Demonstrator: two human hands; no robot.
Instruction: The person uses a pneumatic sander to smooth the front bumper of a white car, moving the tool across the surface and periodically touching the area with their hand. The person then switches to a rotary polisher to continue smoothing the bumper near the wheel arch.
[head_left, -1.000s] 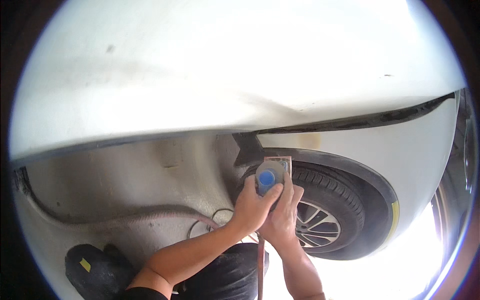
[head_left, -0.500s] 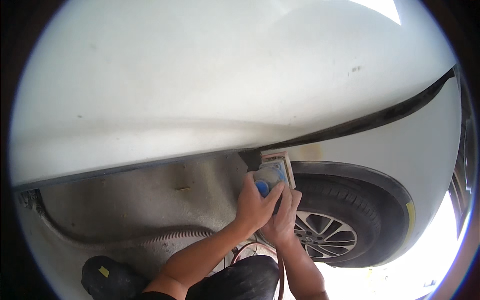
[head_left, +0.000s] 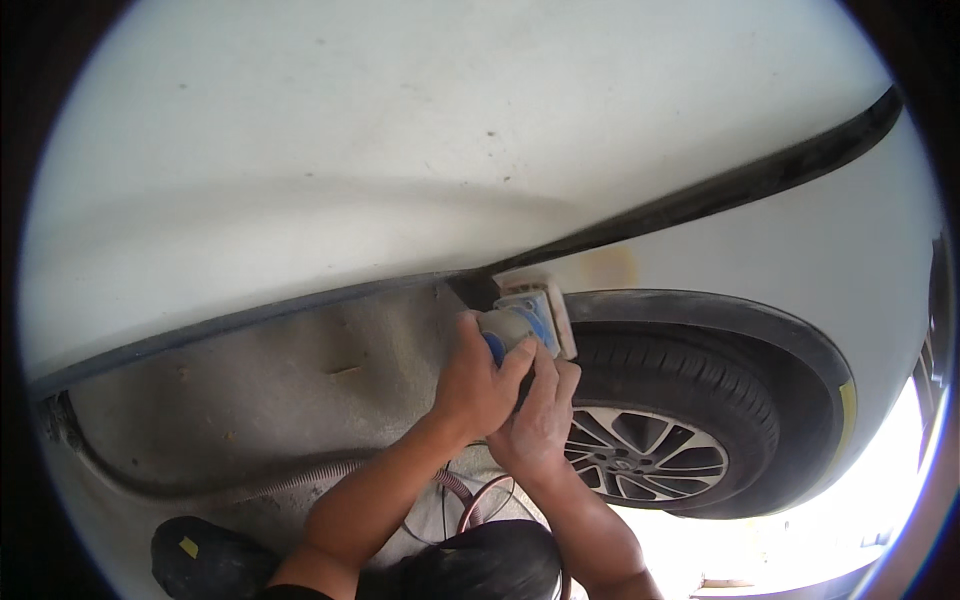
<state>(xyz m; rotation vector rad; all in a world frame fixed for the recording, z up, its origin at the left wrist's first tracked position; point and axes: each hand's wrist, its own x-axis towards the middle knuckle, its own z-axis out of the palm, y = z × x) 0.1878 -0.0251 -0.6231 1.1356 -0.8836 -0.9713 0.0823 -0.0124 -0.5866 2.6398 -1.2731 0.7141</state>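
Observation:
A grey and blue power sander (head_left: pixel 512 327) is gripped between my two hands. My left hand (head_left: pixel 472 385) wraps round its body from the left. From below and the right, my right hand (head_left: pixel 537 410) closes on it, the fingers dusty and partly hiding the tool. The flat rectangular sanding pad (head_left: pixel 555 315) is turned toward the lower corner of the white rear panel (head_left: pixel 720 250), beside the wheel arch trim (head_left: pixel 690 305). Whether the pad touches the panel I cannot tell. A yellowish-brown patch (head_left: pixel 610 266) shows on the panel just above and right of the pad.
A large white door panel (head_left: pixel 300 130) with dark specks fills the upper view. The wheel (head_left: pixel 650 455) stands right of my hands. A ribbed hose (head_left: pixel 300 480) crosses the dusty floor (head_left: pixel 300 370), and a reddish hose (head_left: pixel 485 500) loops near my knee (head_left: pixel 490 560).
The view has shifted, so the car, my hands and the sander appear higher, the hands slightly further left. The sander stays at nearly the same spot by the wheel arch.

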